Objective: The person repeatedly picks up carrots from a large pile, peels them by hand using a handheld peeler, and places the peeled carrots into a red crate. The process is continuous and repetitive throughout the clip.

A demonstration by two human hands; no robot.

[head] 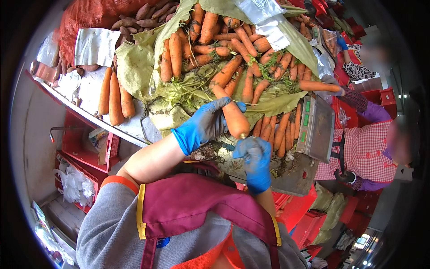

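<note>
My left hand [211, 119], in a soiled blue glove, grips a large carrot [235, 117] around its middle. The carrot's thick crown end points down toward my right hand [256, 158], also gloved in blue. The right fingers are curled just below the crown; whether they pinch anything is hidden. Beyond both hands, a heap of dirty carrots [215, 50], some with green leaf stubs, spills from an open yellow-green woven sack [134, 70]. Several carrots [278, 131] lie in a row right of my hands. Three more carrots [115, 101] lie side by side at the left.
A scale [315, 127] stands at the right, beside a co-worker in a checked apron [362, 148] whose gloved hand holds a carrot [319, 86]. Sweet potatoes [144, 20] and a red mesh sack [90, 20] lie at far left. Red crates [84, 148] stand below the table edge.
</note>
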